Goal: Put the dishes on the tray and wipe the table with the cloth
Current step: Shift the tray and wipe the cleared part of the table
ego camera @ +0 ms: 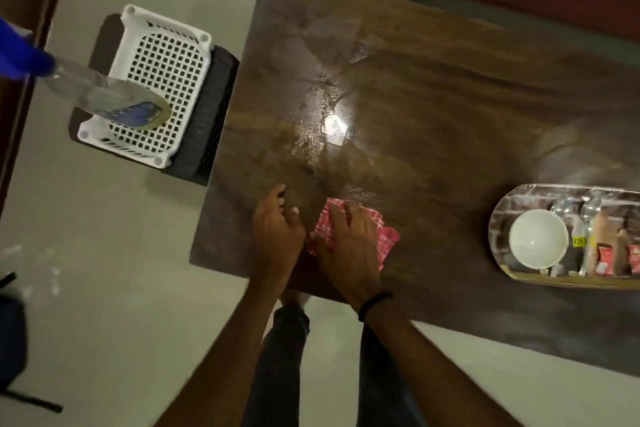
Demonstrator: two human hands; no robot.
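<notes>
- Red-and-white checked cloth (356, 236) lies flat on the dark wood table (450, 107), near the front edge, left of centre.
- Right hand (346, 250) presses down on the cloth w/ fingers spread flat, palm covering most of it; not gripping, just pinning.
- Left hand (277, 225) rests on bare tabletop just beside the cloth's left edge, fingers loosely curled, holding nothing.
- Oval tray (498, 215) sits well apart at the table's right end, w/ a white bowl (538, 238) and spoons (575, 208) on it, so the dishes step looks done.
- Wet sheen (332, 128) shows mid-table, beyond the hands; wiping looks underway.
- Risk: a wide stroke to the right could knock the tray, esp. since part of it is out of frame.
- Risk: the flat hold could let the cloth bunch or slide off the front edge.
- White plastic basket (156, 80) stands off the table, to the left.
</notes>
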